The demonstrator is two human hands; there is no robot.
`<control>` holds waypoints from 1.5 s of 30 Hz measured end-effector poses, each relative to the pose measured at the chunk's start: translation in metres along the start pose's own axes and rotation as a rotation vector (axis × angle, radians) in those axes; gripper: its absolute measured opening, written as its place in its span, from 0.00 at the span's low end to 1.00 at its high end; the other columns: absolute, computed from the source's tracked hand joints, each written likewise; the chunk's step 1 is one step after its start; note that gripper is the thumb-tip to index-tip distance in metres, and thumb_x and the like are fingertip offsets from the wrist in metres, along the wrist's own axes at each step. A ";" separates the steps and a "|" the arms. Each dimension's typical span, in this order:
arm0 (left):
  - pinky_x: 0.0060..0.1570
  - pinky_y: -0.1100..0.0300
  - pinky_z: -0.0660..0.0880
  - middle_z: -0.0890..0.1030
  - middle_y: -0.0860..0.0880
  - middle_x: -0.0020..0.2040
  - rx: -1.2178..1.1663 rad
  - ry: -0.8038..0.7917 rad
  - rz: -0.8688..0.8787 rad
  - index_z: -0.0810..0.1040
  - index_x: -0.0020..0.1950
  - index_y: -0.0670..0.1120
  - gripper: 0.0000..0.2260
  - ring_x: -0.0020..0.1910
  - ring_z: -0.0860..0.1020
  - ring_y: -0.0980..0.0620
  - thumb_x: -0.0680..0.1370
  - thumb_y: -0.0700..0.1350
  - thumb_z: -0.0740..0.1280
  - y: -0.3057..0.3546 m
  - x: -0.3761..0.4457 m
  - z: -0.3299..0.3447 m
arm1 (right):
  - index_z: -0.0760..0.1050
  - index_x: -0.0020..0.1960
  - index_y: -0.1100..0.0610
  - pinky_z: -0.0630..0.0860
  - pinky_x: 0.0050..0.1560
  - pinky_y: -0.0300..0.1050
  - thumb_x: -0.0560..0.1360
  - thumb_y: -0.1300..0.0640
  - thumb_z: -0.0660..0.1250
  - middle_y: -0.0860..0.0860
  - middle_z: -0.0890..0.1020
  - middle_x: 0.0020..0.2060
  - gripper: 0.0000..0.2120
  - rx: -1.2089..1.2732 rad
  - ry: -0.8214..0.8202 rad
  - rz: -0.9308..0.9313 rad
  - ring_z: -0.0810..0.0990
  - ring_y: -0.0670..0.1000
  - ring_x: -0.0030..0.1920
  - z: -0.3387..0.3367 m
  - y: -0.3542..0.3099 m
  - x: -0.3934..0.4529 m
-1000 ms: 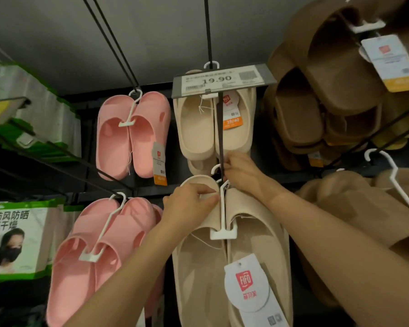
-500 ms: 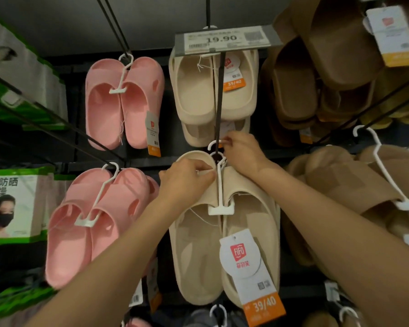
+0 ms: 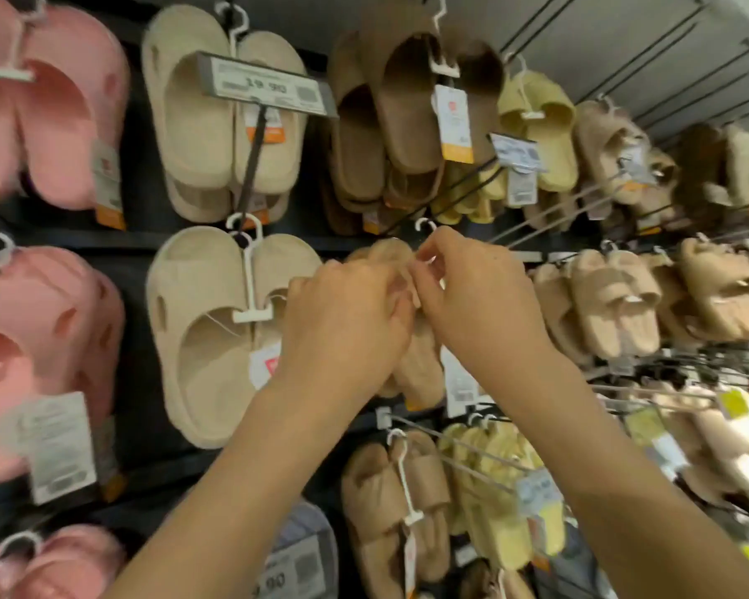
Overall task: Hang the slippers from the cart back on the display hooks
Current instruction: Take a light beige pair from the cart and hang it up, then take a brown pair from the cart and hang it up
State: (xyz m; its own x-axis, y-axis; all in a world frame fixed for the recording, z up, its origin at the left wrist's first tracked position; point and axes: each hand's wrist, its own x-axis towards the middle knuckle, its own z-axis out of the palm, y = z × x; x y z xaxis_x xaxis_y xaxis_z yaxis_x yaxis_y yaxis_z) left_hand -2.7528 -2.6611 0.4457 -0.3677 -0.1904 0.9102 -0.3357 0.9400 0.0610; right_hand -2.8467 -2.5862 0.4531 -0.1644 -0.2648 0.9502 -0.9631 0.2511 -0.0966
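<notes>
Tan pair [image 3: 411,352] up at the rack, middle row, just right of the cream pair [image 3: 208,335] already hung. My left hand [image 3: 347,335] grips the slippers from the front, fingers curled over the uppers. My right hand [image 3: 481,296] pinches near the top of their white hanger, hands close together, nearly touching. The hanger hook [image 3: 424,224] shows just above my right fingers, at the black rail; I cannot tell whether it has caught a peg yet. Blur hides the detail there.

To do this well: keep the weight in the left hand so the right only steers. Turn the hook's opening toward the peg end, slide it on, then let down slowly and feel it seat before releasing. Watch the tag [image 3: 461,382] behind and the neighbouring pegs [image 3: 550,214], easy to snag.
</notes>
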 end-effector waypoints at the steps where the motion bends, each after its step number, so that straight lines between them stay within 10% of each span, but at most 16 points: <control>1: 0.46 0.49 0.73 0.82 0.47 0.45 -0.069 0.003 0.030 0.81 0.48 0.50 0.13 0.48 0.77 0.43 0.76 0.52 0.58 0.020 -0.011 0.003 | 0.73 0.52 0.56 0.75 0.43 0.50 0.78 0.52 0.59 0.52 0.81 0.45 0.09 -0.039 0.017 0.020 0.78 0.57 0.46 -0.020 0.006 -0.019; 21: 0.40 0.59 0.72 0.83 0.50 0.39 -1.348 -0.184 0.450 0.82 0.43 0.49 0.07 0.37 0.79 0.48 0.74 0.47 0.64 0.422 -0.126 0.097 | 0.78 0.40 0.57 0.77 0.35 0.48 0.72 0.52 0.66 0.49 0.81 0.31 0.08 -1.153 0.290 0.498 0.81 0.56 0.32 -0.393 0.134 -0.276; 45: 0.39 0.52 0.78 0.83 0.48 0.39 -1.981 -0.865 1.166 0.81 0.44 0.44 0.08 0.39 0.81 0.46 0.74 0.45 0.64 0.749 -0.326 0.196 | 0.77 0.40 0.60 0.71 0.29 0.42 0.74 0.55 0.66 0.51 0.80 0.29 0.09 -1.981 0.377 1.150 0.76 0.50 0.26 -0.472 0.206 -0.478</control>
State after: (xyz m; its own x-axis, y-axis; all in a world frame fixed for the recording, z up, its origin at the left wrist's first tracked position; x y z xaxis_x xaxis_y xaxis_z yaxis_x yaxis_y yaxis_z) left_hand -3.0541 -1.9502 0.1147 -0.0136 0.8130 0.5821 0.8111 -0.3314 0.4819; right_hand -2.8662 -1.9680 0.1192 -0.0372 0.6613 0.7492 0.8162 0.4526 -0.3591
